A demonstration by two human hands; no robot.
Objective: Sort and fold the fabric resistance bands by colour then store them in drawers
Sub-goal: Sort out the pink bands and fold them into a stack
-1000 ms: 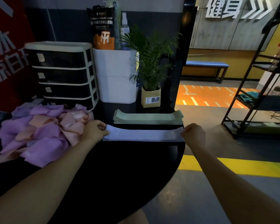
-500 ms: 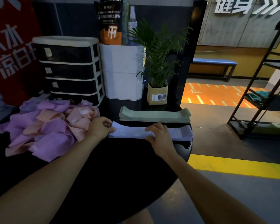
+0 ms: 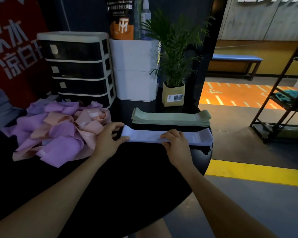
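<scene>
Lying flat at mid-frame, the lilac band (image 3: 169,136) runs along the table (image 3: 120,182) toward its right edge, its far end reaching the rim. The left hand (image 3: 108,139) pinches the band's left end between thumb and fingers; the right hand (image 3: 175,143) seems to curl over its near edge at the middle, though the dim light blurs that grip. Just behind lies the green stack (image 3: 170,117), apart from the band. A loose pile (image 3: 58,131) of purple and pink bands fills the left, with drawers (image 3: 77,69) at upper left. Bare tabletop spreads below the hands.
</scene>
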